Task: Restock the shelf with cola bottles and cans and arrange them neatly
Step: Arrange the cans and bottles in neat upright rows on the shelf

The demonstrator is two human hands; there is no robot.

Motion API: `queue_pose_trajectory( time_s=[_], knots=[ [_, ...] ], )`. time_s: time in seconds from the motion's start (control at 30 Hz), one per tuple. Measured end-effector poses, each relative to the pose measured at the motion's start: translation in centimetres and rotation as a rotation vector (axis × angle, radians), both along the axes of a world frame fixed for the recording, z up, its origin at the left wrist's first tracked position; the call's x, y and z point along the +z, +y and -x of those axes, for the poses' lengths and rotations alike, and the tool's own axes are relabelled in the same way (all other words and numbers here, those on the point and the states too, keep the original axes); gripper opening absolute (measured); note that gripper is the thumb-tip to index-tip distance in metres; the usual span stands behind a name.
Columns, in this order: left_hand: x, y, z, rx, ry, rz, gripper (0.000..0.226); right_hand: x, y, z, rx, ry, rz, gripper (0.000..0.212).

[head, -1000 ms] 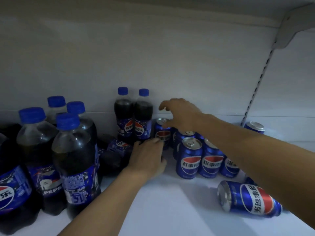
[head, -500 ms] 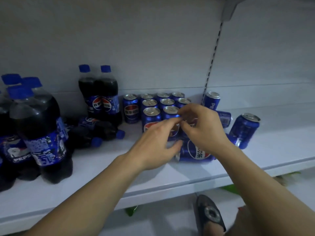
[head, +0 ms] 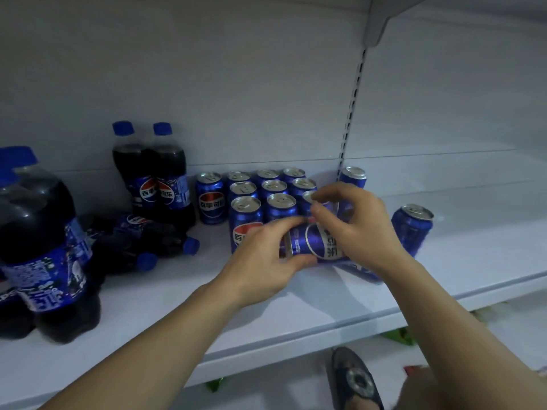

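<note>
Lying can [head: 313, 244] — on its side on the shelf [head: 165, 303], between both hands.
Left hand [head: 260, 261]: thumb under and fingers over the can's left end, gripping it.
Right hand [head: 359, 229]: curled over the other end; whether it grips cannot be told.
Upright cans [head: 273, 187] — in rows just beyond the hands.
Lone can [head: 413, 229]: upright, right of the Right hand.
Small bottles [head: 154, 179]: upright, beyond and left of the Left hand.
</note>
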State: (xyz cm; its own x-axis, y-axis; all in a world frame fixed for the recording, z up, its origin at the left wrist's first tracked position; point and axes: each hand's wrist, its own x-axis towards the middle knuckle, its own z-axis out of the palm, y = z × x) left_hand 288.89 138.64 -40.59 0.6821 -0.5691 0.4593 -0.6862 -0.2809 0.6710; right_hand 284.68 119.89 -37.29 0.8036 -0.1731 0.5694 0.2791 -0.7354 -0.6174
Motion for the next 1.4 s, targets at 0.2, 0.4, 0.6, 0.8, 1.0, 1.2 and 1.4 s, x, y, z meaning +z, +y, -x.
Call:
queue_pose_trajectory(
  time_s=[0.2,0.4,0.6,0.8,1.0,1.2,1.4],
  knots=[
    [2.3,3.3,-0.2,0.152,0.061,0.421,0.060,4.1,3.5,-0.3,0.254,0.042,-0.226,0.034],
    [1.5,6.1,-2.4,0.369,0.128,0.729,0.054,11.2,9.1,-7.4,0.416,0.401,0.195,0.043],
    [0.3,9.8,-7.0,0.561,0.070,0.282,0.069,11.7,13.8,-14.9,0.320,0.322,0.599,0.051],
    [-1.8,11.4,-9.0,0.620,0.067,-0.244,0.048,7.5,14.7,-17.4,0.280,0.373,0.728,0.057],
    [-2.0,11.3,-9.5,0.585,0.083,-0.447,0.022,4.8,14.6,-18.2,0.271,0.387,0.773,0.062],
    [-1.9,11.1,-9.8,0.586,0.108,-0.502,0.008,3.8,14.6,-17.9,0.277,0.379,0.829,0.069],
    [-1.8,11.0,-9.4,0.585,0.049,-0.519,0.028,3.4,14.6,-17.8,0.284,0.403,0.836,0.072]
  ],
)
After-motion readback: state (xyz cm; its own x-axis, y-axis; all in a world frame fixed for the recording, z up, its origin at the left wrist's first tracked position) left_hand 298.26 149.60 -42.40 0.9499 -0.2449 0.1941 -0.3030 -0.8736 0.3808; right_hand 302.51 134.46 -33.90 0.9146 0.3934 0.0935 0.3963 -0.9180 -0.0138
